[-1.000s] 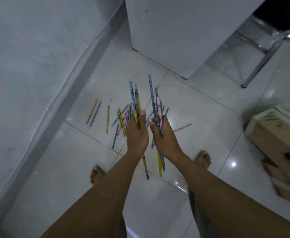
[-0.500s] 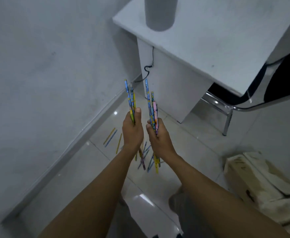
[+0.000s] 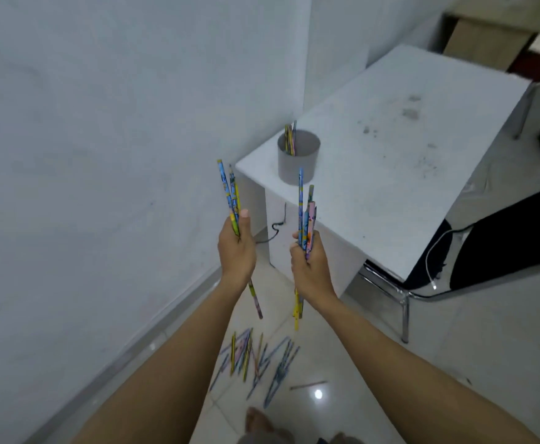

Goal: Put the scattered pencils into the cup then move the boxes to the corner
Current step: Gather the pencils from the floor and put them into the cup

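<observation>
My left hand [image 3: 237, 248] grips a small bunch of coloured pencils [image 3: 229, 193] held upright. My right hand [image 3: 308, 267] grips a second, thicker bunch of pencils [image 3: 306, 213], also upright. Both hands are raised in front of the near corner of a white table [image 3: 406, 174]. A grey cup [image 3: 298, 161] stands at that corner and holds a few pencils [image 3: 290, 139]. Several more pencils [image 3: 256, 357] lie scattered on the tiled floor below my arms. No boxes are in view.
A white wall [image 3: 102, 155] runs along the left. A chair with a metal frame [image 3: 404, 302] and a dark seat stands to the right under the table edge. A black cable [image 3: 276, 225] hangs beside the table leg. My foot [image 3: 259, 421] shows at the bottom.
My view has risen from the floor to the table, so the whole cup is now visible. Both hands came up with their pencil bunches and moved apart.
</observation>
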`<state>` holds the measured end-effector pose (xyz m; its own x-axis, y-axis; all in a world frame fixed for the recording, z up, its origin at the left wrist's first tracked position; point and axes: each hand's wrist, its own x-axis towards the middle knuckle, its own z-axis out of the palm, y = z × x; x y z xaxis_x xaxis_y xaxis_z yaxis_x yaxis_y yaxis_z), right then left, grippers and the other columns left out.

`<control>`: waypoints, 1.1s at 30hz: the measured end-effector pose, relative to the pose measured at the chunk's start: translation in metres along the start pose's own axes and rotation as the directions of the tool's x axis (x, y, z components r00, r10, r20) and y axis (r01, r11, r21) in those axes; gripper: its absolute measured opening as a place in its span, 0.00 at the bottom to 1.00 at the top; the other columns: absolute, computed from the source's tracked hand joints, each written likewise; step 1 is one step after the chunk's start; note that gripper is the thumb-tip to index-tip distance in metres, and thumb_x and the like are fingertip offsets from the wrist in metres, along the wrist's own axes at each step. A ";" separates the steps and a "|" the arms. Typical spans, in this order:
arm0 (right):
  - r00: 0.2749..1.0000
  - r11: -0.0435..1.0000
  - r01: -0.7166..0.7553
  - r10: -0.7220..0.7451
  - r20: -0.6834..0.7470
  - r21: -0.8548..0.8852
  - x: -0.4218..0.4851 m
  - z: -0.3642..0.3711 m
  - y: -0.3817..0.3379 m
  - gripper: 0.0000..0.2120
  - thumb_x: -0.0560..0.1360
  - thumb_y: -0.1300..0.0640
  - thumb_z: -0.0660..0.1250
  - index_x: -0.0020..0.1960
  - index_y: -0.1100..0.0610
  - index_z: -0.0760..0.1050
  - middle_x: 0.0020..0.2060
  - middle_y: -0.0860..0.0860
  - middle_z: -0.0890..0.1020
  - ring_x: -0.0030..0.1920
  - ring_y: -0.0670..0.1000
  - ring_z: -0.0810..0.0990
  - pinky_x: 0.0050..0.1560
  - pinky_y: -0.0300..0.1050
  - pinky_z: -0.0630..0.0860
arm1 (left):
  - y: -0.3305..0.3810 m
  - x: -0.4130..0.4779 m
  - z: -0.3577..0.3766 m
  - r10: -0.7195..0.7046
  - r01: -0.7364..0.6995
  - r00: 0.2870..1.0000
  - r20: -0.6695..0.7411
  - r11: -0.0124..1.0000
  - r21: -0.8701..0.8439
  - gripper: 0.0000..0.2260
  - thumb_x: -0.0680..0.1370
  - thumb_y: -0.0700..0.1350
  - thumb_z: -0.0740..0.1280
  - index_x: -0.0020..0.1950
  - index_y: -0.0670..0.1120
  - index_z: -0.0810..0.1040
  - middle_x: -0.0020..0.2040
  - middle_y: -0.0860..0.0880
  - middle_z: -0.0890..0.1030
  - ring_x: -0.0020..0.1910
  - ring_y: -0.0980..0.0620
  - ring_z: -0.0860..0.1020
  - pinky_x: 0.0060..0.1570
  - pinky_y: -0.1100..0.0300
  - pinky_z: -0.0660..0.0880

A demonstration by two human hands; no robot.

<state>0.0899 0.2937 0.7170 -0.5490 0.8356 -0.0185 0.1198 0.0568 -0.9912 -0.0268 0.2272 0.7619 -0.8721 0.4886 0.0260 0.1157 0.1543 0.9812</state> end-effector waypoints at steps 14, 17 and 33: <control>0.962 0.973 0.224 -0.229 -0.152 -0.048 0.104 0.002 -0.080 0.02 0.80 0.50 0.58 0.52 0.46 0.68 0.35 0.46 0.71 0.32 0.47 0.70 0.35 0.49 0.71 | 0.087 0.090 0.033 0.207 -0.201 0.978 0.020 0.966 -0.165 0.15 0.81 0.58 0.56 0.35 0.58 0.66 0.29 0.56 0.66 0.28 0.57 0.65 0.31 0.60 0.63; 0.951 0.963 0.261 -0.268 -0.152 -0.066 0.136 -0.001 -0.088 0.15 0.81 0.49 0.58 0.64 0.55 0.66 0.43 0.40 0.74 0.41 0.46 0.74 0.44 0.45 0.74 | 0.100 0.113 0.049 0.221 -0.217 0.975 0.005 0.960 -0.177 0.15 0.81 0.58 0.56 0.35 0.57 0.64 0.30 0.55 0.66 0.30 0.54 0.64 0.33 0.57 0.64; 0.937 0.941 0.337 -0.339 -0.080 -0.041 0.326 -0.032 -0.112 0.07 0.79 0.40 0.57 0.57 0.36 0.64 0.51 0.42 0.75 0.37 0.39 0.76 0.41 0.40 0.75 | 0.125 0.249 0.174 0.159 -0.187 0.973 -0.170 0.968 -0.168 0.15 0.80 0.62 0.54 0.38 0.55 0.64 0.32 0.47 0.66 0.31 0.49 0.65 0.33 0.51 0.67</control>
<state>-0.0762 0.5776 0.8258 -0.4887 0.8079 0.3293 -0.0382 0.3572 -0.9332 -0.1473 0.5175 0.8579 -0.9104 0.3542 0.2137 0.1958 -0.0862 0.9769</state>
